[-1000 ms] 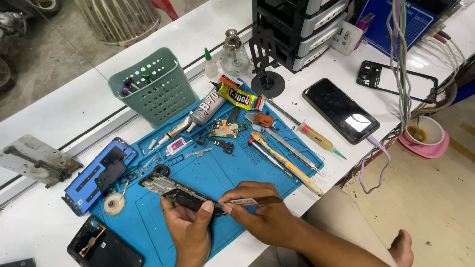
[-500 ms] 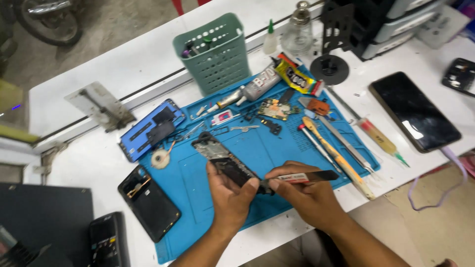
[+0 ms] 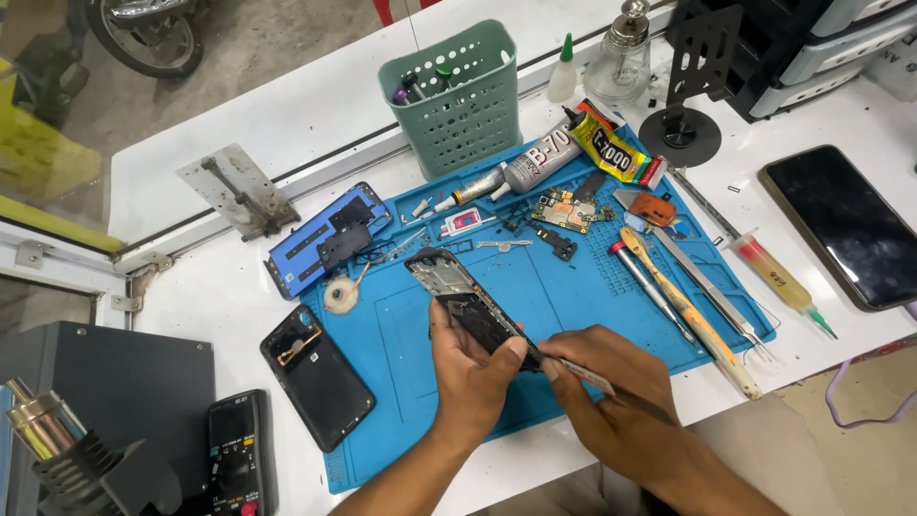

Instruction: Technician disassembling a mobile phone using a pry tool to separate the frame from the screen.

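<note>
A stripped phone frame [image 3: 465,304] is gripped at its near end by the closed left hand [image 3: 475,375], above the near edge of the blue work mat [image 3: 573,296]. A thin tool [image 3: 573,371] is pinched in the right hand [image 3: 611,387], its tip touching the frame's lower end.

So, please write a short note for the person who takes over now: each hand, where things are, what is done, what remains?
Left hand: grip around the opened phone frame, tilted above the blue mat.
Right hand: holds a thin tool, tip at the frame's lower end.
Done: circuit board and blue back cover lie apart.
Left: work at that lower end; frame not reassembled.
</note>
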